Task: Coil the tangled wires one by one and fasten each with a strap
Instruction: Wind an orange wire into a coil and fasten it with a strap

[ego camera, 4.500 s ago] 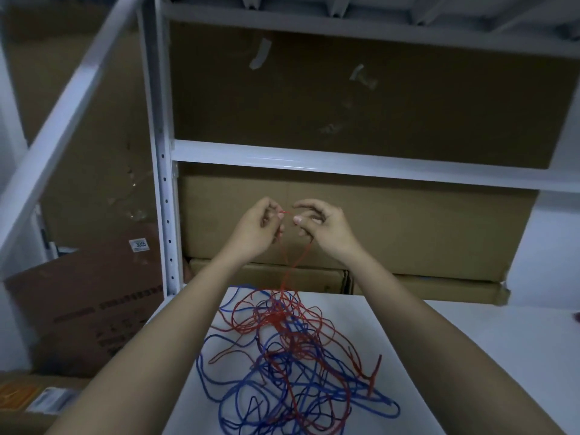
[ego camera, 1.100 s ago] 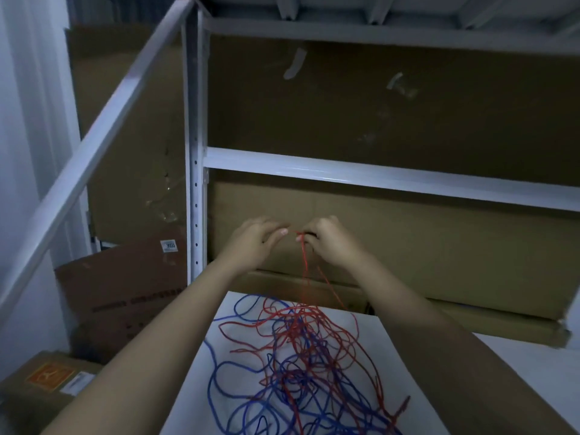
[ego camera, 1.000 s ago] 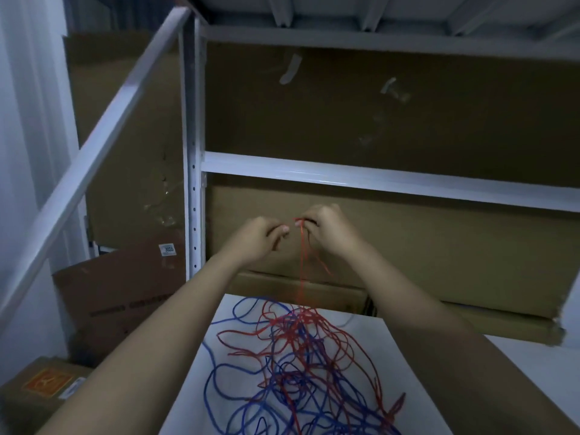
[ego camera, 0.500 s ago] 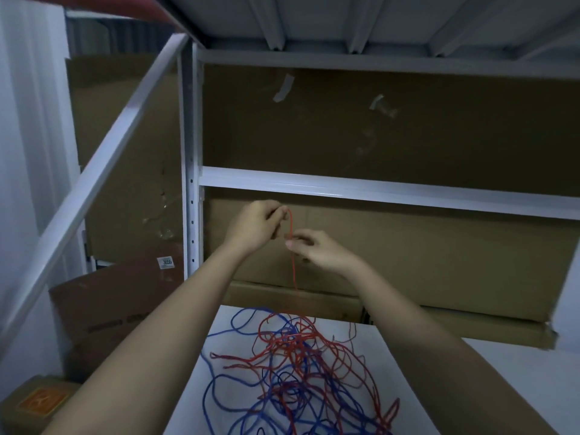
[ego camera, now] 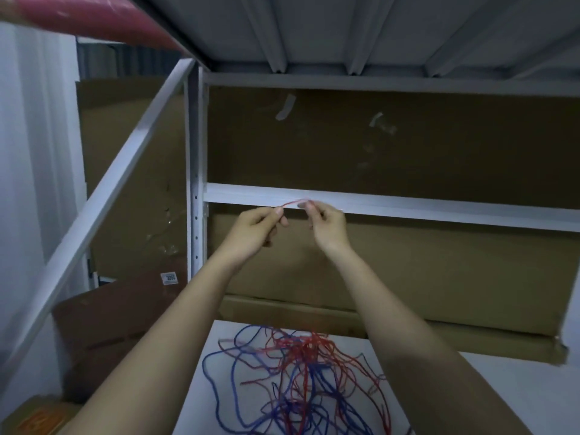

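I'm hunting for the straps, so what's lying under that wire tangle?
Under the wire tangle only the white tabletop shows through the loops. No strap is visible; the densest knot hides whatever is beneath it.

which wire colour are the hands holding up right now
The red wire: a short stretch spans between the left hand and right hand, each pinching it. The blue wire lies untouched in the tangle on the white table.

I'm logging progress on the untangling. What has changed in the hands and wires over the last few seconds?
Both hands have risen to the shelf beam. Half a second ago the right hand sat lower than the left hand; now they are level, pinching a short stretch of red wire between them. The red and blue tangle stays on the white surface, with nothing coiled yet.
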A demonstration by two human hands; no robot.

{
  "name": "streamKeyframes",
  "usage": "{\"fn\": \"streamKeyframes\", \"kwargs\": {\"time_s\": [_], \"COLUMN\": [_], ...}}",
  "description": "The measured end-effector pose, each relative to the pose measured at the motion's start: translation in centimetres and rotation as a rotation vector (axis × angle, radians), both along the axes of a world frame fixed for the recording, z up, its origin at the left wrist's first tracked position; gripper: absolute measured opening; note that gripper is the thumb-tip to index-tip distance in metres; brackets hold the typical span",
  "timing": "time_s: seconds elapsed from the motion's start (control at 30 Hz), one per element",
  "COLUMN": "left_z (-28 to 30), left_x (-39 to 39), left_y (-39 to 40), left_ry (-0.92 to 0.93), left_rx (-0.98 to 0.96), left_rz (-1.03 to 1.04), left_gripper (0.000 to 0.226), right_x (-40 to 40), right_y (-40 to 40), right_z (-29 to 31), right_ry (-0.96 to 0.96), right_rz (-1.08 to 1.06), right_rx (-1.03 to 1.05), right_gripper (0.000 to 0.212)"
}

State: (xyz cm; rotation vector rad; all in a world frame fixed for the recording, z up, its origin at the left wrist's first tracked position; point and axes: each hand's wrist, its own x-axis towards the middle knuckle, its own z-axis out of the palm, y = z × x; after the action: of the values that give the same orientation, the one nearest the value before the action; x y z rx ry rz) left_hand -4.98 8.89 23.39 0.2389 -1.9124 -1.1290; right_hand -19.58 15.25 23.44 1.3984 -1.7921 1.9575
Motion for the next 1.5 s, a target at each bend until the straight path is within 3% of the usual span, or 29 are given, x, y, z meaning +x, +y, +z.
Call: {"fn": "streamKeyframes", "kwargs": {"time_s": [0.13,0.23,0.37,0.5,0.6,0.73,0.9,1.03,1.17,1.27,1.33,1.43,1.5], "left_z": [-2.2,-4.5,-7.0,-9.3,-10.2,-11.1,-12.0,-12.3,-12.3,-12.5,-12.8,-13.8,-14.7], "left_x": [1.0,0.9,0.9,0.6,0.8,1.5,2.3,2.9,2.2,1.6,0.9,-0.4,-0.9], "left_y": [0.1,-0.4,-0.5,-0.2,-0.1,1.4,1.7,1.9,1.9,1.0,0.2,-0.1,-0.5], "left_ry": [0.053,0.108,0.137,0.106,-0.008,-0.196,-0.239,-0.215,0.048,0.222,0.237,0.046,-0.155], "left_rx": [0.35,0.531,0.599,0.506,0.328,0.137,0.345,0.427,0.588,0.671,0.647,0.408,0.114], "left_rz": [-0.26,-0.352,-0.318,-0.27,-0.191,-0.196,-0.335,-0.446,-0.408,-0.337,-0.308,-0.151,-0.002], "left_gripper": [0.033,0.032,0.033,0.029,0.034,0.024,0.037,0.037,0.03,0.028,0.026,0.024,0.027], "right_x": [-0.1,2.1,4.2,4.9,4.3,3.4,2.8,2.8,3.2,3.2,3.5,4.1,4.2], "right_y": [0.4,1.1,3.5,5.3,5.8,5.4,4.3,3.5,3.5,3.9,4.1,4.4,4.6], "right_z": [-5.7,-9.1,-11.7,-13.1,-12.5,-11.9,-11.2,-11.0,-13.2,-16.4,-17.7,-17.7,-17.0], "right_ry": [0.227,0.327,0.695,0.846,0.801,0.733,0.342,0.0,-0.196,-0.115,-0.048,-0.009,0.04], "right_rz": [0.099,0.145,0.077,0.076,0.099,0.127,0.06,0.198,0.309,0.385,0.434,0.451,0.426], "right_rx": [0.448,0.596,0.581,0.445,0.344,0.242,0.18,0.23,0.348,0.508,0.582,0.656,0.686], "right_gripper": [0.025,0.026,0.027,0.032,0.026,0.023,0.005,0.017,0.012,0.02,0.018,0.017,0.013]}}
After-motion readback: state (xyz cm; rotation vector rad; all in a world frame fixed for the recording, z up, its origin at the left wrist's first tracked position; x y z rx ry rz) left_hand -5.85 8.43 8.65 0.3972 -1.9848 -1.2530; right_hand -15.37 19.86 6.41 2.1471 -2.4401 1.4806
